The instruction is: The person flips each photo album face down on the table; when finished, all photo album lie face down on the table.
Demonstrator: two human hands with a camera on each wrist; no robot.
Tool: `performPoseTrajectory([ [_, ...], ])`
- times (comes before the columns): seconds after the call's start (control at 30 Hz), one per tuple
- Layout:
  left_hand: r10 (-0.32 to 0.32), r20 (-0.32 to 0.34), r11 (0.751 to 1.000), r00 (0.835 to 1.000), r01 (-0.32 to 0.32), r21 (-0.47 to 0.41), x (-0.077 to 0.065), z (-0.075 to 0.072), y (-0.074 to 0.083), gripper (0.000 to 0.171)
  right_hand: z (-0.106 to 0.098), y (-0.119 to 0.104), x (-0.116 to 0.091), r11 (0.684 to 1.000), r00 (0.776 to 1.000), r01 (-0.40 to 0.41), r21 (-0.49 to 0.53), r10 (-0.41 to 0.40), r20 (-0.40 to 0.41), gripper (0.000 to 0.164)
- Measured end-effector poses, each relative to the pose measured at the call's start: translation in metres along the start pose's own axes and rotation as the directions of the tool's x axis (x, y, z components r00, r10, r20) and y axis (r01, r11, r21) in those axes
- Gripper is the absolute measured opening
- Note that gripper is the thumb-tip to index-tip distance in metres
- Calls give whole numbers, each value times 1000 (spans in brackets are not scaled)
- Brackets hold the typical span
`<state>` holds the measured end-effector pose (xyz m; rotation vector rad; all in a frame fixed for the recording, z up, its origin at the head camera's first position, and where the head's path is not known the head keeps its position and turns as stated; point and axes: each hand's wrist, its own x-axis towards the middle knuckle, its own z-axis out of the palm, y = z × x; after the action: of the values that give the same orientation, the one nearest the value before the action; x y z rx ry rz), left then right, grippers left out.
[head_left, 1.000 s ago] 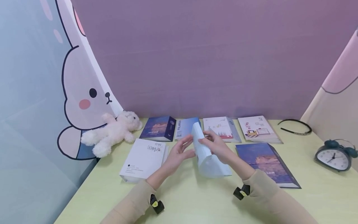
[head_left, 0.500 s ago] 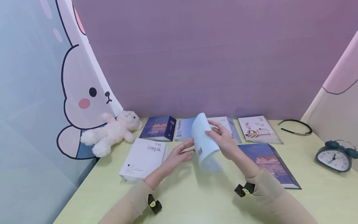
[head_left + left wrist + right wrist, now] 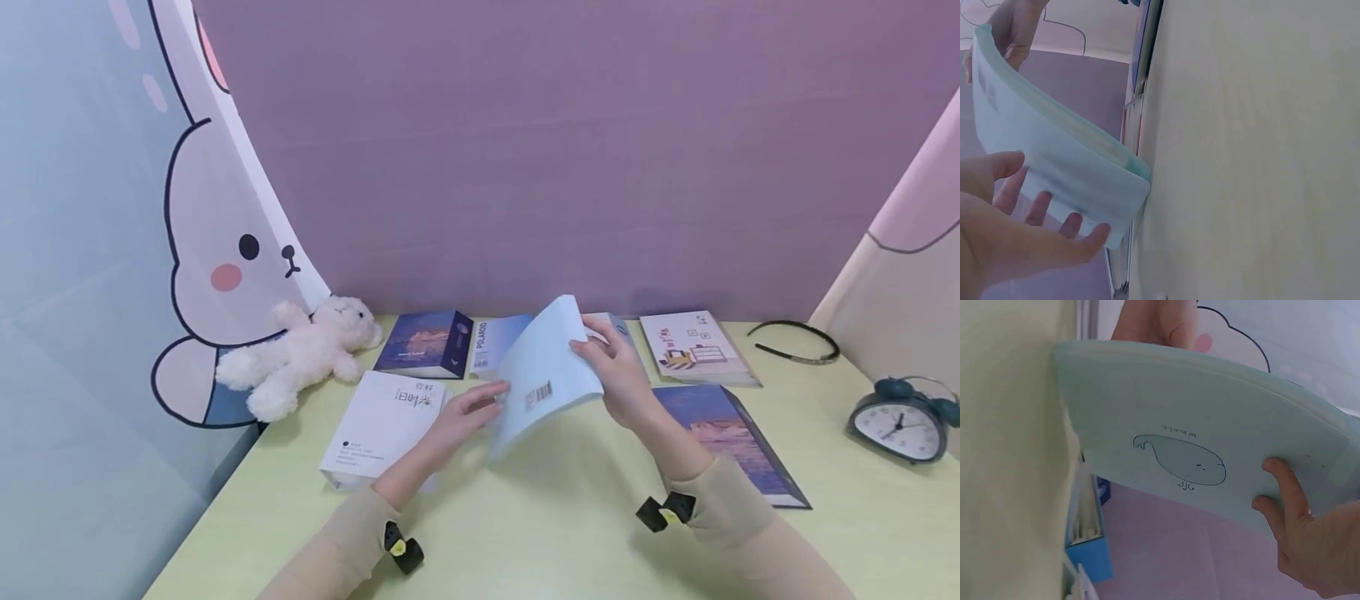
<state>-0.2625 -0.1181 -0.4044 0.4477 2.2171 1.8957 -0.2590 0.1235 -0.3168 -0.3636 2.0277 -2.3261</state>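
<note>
A thin light-blue notebook (image 3: 546,358) is held tilted above the table, slightly bowed, its barcode side towards me. My right hand (image 3: 621,382) pinches its upper right edge, thumb on the barcode side. In the right wrist view, that hand's fingers (image 3: 1294,490) lie on the other cover, which bears a line-drawn whale (image 3: 1188,461). My left hand (image 3: 463,421) is at the notebook's left edge, fingers loosely spread. The left wrist view shows its fingertips (image 3: 1072,225) along the cover; whether all of them touch cannot be told.
Behind the notebook stands a row of albums, including a sunset-sea album (image 3: 422,342) and a POLAROID one (image 3: 491,340). A white book (image 3: 378,425) lies left, another sea album (image 3: 731,442) right. A plush toy (image 3: 307,354), headband (image 3: 832,346) and alarm clock (image 3: 900,421) flank them.
The notebook has turned from edge-on and curled to flatter, bringing its barcode side into view. My right hand has moved right with it; the left has shifted slightly left.
</note>
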Motion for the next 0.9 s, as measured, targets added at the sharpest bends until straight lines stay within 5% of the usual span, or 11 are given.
performPoseTrajectory([
  [0.2,-100,50,994,994,98,51,0,-6,-2,41,-14,14,-3,997,1000,-19,-76,18,-11,52],
  [0.37,-152,84,988,985,148,49,-1,-12,-3,40,-27,19,-9,968,999,-31,-248,28,-17,56],
  [0.9,-181,163,956,970,134,262,-2,-24,-14,39,-59,41,-27,878,994,-111,-465,105,-40,63],
])
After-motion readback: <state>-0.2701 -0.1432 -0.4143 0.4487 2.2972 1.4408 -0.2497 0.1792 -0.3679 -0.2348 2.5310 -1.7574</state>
